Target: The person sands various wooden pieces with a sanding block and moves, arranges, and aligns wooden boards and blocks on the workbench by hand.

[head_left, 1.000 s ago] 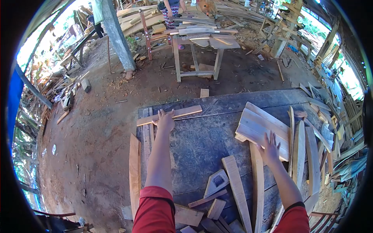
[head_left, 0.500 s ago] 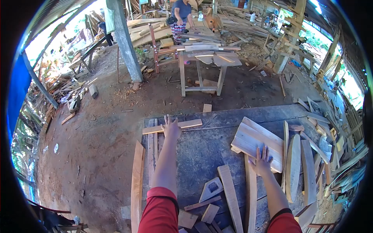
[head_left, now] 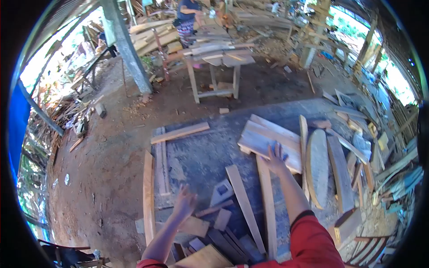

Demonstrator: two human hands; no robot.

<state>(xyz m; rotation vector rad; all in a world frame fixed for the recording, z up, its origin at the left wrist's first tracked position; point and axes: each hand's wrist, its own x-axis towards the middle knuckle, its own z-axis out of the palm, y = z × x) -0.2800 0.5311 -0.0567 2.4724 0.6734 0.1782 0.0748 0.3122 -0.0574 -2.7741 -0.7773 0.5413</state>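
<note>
My right hand (head_left: 277,161) lies with spread fingers on the stack of pale wooden boards (head_left: 270,131), near its front right edge. My left hand (head_left: 184,202) is over the near part of the dark tabletop (head_left: 203,156), holding nothing, its fingers loosely apart and slightly blurred. Below it is a flat wood offcut (head_left: 194,226). Farther off, a narrow wooden strip (head_left: 180,132) rests across two upright-running slats (head_left: 161,165). A long pale batten (head_left: 245,207) and a wood piece with a square hole (head_left: 222,192) lie between my hands.
Long curved timber pieces (head_left: 317,169) lie right of the boards. Several short offcuts (head_left: 228,245) are piled at the near edge. Beyond stands a wooden workbench (head_left: 216,62) loaded with planks, a person (head_left: 187,20) behind it. A post (head_left: 127,49) rises at left.
My left hand has left the narrow strip and come back toward me. My right hand stays on the boards. The whole view has shifted, so things appear farther left and higher.
</note>
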